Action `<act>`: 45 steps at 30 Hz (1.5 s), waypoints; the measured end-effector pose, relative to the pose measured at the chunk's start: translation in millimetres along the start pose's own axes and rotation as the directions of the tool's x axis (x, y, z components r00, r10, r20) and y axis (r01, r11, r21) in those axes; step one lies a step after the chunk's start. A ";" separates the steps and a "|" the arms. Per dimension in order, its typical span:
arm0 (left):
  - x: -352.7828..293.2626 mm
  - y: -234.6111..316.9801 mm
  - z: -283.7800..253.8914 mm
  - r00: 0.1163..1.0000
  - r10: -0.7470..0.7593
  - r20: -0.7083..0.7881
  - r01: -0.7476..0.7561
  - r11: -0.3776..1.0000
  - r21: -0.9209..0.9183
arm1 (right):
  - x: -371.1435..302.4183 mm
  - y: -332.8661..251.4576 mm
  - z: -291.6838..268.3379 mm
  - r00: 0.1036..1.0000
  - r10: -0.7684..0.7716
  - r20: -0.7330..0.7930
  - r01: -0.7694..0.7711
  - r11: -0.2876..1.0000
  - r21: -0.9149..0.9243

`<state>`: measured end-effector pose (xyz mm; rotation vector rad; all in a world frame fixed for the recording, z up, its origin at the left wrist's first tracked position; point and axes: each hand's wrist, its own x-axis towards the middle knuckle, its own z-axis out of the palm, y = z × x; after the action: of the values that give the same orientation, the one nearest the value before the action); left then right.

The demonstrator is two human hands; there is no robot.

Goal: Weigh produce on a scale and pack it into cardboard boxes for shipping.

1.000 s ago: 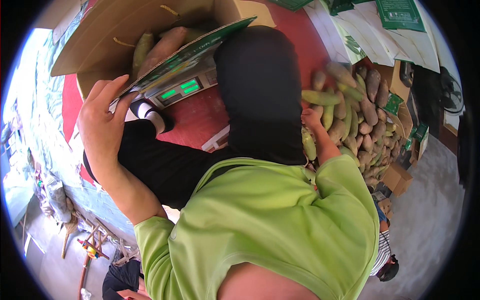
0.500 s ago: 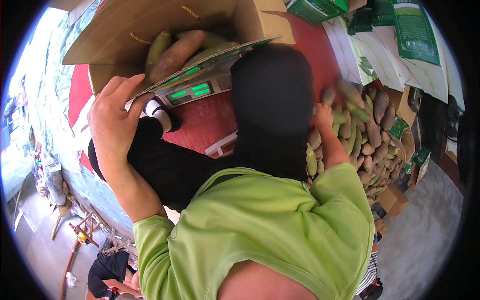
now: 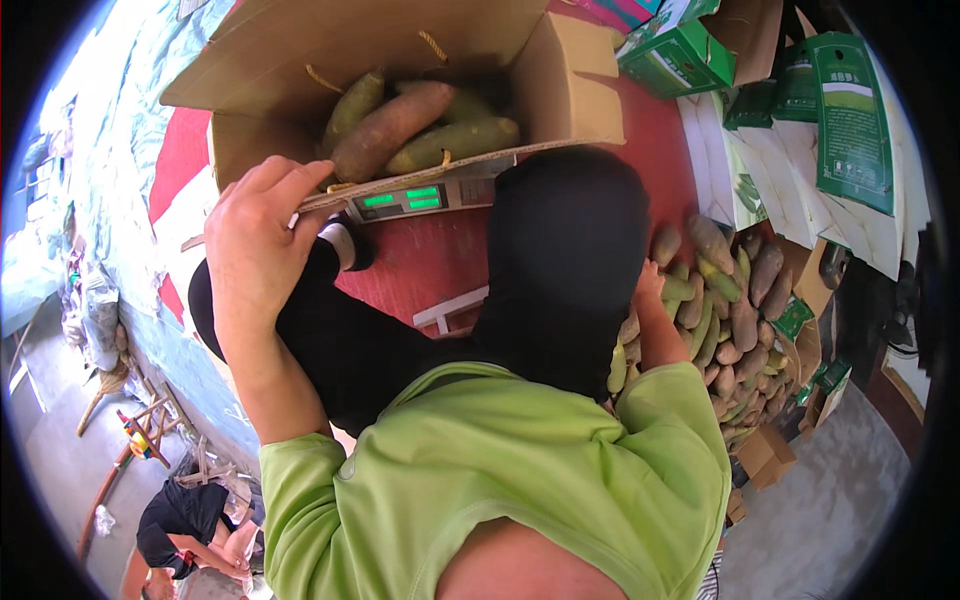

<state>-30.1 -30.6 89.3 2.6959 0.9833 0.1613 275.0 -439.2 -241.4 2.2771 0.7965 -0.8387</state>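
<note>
My left hand grips the near left edge of an open cardboard box, its fingers over the rim and thumb outside. Inside lie several long radishes, among them a reddish-brown radish on top and green ones beside it. The box rests on a scale with lit green displays. My right hand is down beside my right knee, at the edge of a large pile of green and brown radishes. The knee hides most of its fingers, so whatever it holds is out of sight.
Green cartons and flattened green-and-white packaging stand at the far right. A small cardboard box lies beyond the pile. At the lower left another person in dark clothing sits near a broom.
The view has shifted, so the box and pile appear lower and further right. My left hand stays on the box edge. The right hand remains by the pile, its fingers now more hidden behind the knee.
</note>
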 end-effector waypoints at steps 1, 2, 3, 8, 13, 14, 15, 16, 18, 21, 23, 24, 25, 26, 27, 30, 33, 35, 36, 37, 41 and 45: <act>-0.7 -1.0 0.4 1.000 0.000 -0.010 0.000 1.000 0.003 | 5.1 -3.2 -2.8 1.000 -0.001 -0.010 0.001 1.000 0.001; -1.2 -2.3 0.5 1.000 0.014 -0.002 -0.014 1.000 0.002 | 11.4 -7.1 -6.9 1.000 -0.009 0.020 0.005 0.984 0.178; -1.4 -3.6 0.1 1.000 0.029 0.005 -0.029 1.000 0.002 | 18.3 -10.8 -12.4 0.999 -0.023 0.047 0.005 0.937 0.349; 0.5 -3.6 -1.4 0.996 0.092 -0.004 -0.092 0.996 -0.022 | 72.7 -2.5 -64.8 0.867 -0.076 -0.492 0.494 0.245 0.834; -7.0 -11.1 -0.2 0.994 0.106 -0.005 -0.106 0.994 0.027 | -3.7 -33.8 -281.1 0.695 -0.008 -0.719 0.709 0.176 0.683; -7.0 -11.4 -0.3 0.995 0.103 0.013 -0.103 0.993 0.048 | -25.0 -40.5 -319.2 0.612 -0.016 -0.791 0.770 0.239 0.592; -6.9 -11.4 -0.7 0.995 0.099 0.030 -0.101 0.993 0.069 | -46.0 -48.7 -353.8 0.563 -0.038 -0.826 0.803 0.262 0.535; -6.7 -12.3 0.5 0.992 0.124 -0.003 -0.123 0.988 0.091 | -63.8 -59.1 -383.1 0.512 -0.062 -0.857 0.832 0.283 0.477; -7.4 -11.1 -4.1 0.989 0.145 -0.004 -0.143 0.982 0.126 | -89.1 -84.3 -428.3 0.247 -0.176 -0.953 0.907 0.388 0.163; -8.5 -15.3 -3.9 0.981 0.189 -0.040 -0.181 0.970 0.163 | -95.9 -128.1 -467.7 -0.066 -0.365 -0.928 0.886 0.407 -0.223; -6.9 -20.8 -7.1 0.968 0.249 0.040 -0.251 0.944 0.212 | -91.2 -151.5 -483.2 0.100 -0.490 -0.866 0.864 0.475 -0.169; -5.9 -22.2 -9.7 0.957 0.286 0.045 -0.288 0.925 0.247 | -90.6 -158.7 -487.6 0.281 -0.582 -0.763 0.827 0.550 -0.115; -5.7 -25.0 -10.3 0.958 0.283 0.034 -0.282 0.926 0.251 | -95.5 -166.1 -493.0 0.271 -0.584 -0.765 0.826 0.549 -0.126; -5.6 -28.3 -9.9 0.951 0.306 0.035 -0.304 0.916 0.260 | -101.0 -172.6 -498.5 0.322 -0.587 -0.743 0.774 0.615 -0.150; -6.2 -32.3 -10.9 0.944 0.328 0.038 -0.326 0.906 0.269 | -105.6 -178.0 -502.9 0.372 -0.584 -0.722 0.717 0.675 -0.176; -10.9 -44.9 -18.9 0.941 0.336 0.034 -0.333 0.907 0.259 | -119.4 -188.2 -505.2 0.239 -0.596 -0.766 0.746 0.618 -0.248; -20.1 -66.9 -32.7 0.955 0.295 -0.031 -0.279 0.930 0.238 | -134.6 -208.1 -520.8 0.042 -0.642 -0.765 0.689 0.574 -0.443; -30.4 -86.0 -45.3 0.965 0.259 -0.045 -0.246 0.950 0.192 | -145.3 -231.6 -536.4 -0.010 -0.653 -0.758 0.668 0.560 -0.491; -37.0 -95.8 -50.8 0.974 0.213 -0.082 -0.195 0.963 0.186 | -152.3 -245.7 -542.4 -0.061 -0.665 -0.745 0.647 0.541 -0.537; -43.8 -106.3 -54.4 0.979 0.166 -0.119 -0.144 0.974 0.174 | -164.2 -260.9 -546.6 -0.065 -0.663 -0.745 0.647 0.541 -0.538; -81.0 -140.8 -60.3 0.990 0.016 -0.143 0.006 0.989 0.149 | -204.7 -319.9 -559.0 -0.080 -0.719 -0.690 0.619 0.507 -0.600; -124.1 -161.1 -80.9 0.975 -0.058 -0.214 0.104 0.973 0.207 | -233.5 -373.7 -556.0 -0.199 -0.708 -0.678 0.658 0.416 -0.627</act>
<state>-239.7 24.7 119.2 2.8731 1.2365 0.3433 73.0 107.8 162.6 1.8795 2.8109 0.4294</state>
